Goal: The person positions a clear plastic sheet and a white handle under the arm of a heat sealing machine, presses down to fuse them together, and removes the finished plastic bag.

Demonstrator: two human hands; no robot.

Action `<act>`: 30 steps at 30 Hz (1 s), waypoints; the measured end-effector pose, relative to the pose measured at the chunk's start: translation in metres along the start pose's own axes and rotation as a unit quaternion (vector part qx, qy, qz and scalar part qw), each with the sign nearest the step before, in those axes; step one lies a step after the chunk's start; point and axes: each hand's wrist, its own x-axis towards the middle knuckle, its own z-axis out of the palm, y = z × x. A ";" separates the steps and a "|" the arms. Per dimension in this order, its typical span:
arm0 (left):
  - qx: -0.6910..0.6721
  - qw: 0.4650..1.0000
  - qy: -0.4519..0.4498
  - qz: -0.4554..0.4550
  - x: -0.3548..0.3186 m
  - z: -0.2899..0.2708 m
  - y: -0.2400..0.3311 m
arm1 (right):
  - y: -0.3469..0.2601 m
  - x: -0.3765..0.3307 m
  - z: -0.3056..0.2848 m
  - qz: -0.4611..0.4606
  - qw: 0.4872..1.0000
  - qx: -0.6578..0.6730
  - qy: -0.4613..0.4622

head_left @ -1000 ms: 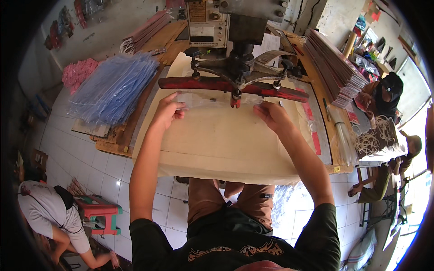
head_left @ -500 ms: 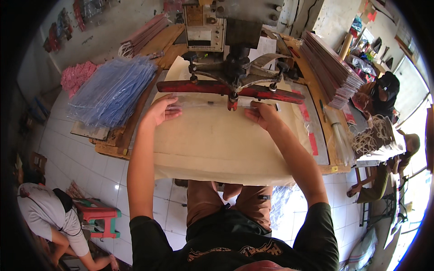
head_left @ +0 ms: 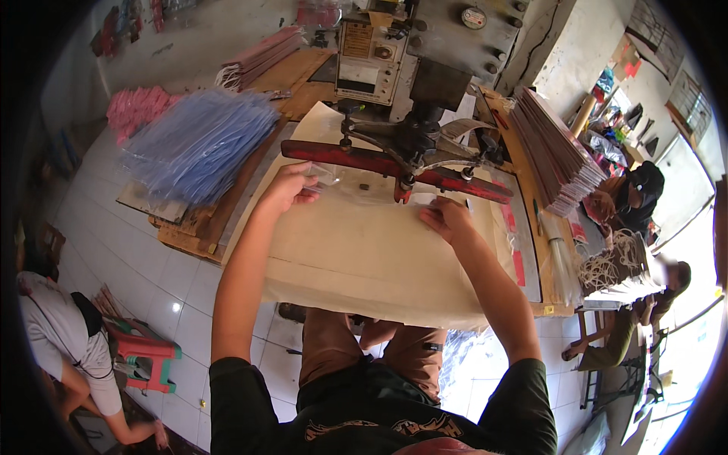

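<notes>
The sheet lies beneath the fingers; the red bar sits just beyond them. Between them spans clear film, its far edge hard to make out. The left hand pinches its left end, fingertips together; the right hand likewise grips its right end.

And there's lettering across the wearer's dark shirt, two orange-outlined runs, seen steeply from above and hard to read in full. Up at the machine, the pale control box shows a brown label plate, its fine print too small to make out! Higher still, a round gauge on the grey housing, its dial markings just a blur.
</notes>
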 end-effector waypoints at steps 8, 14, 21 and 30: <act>-0.024 0.999 0.028 -0.009 0.000 0.011 0.009 | -0.003 0.006 -0.013 0.004 1.000 0.013 0.009; -0.030 0.999 0.008 -0.021 0.012 0.002 0.010 | -0.005 0.012 -0.015 0.043 0.999 -0.010 0.002; -0.036 0.999 -0.016 -0.018 0.019 0.014 0.008 | -0.011 0.022 -0.025 0.007 1.000 0.007 0.021; -0.004 0.999 -0.035 -0.007 0.024 0.041 0.003 | -0.018 0.016 -0.045 -0.025 0.999 -0.005 0.043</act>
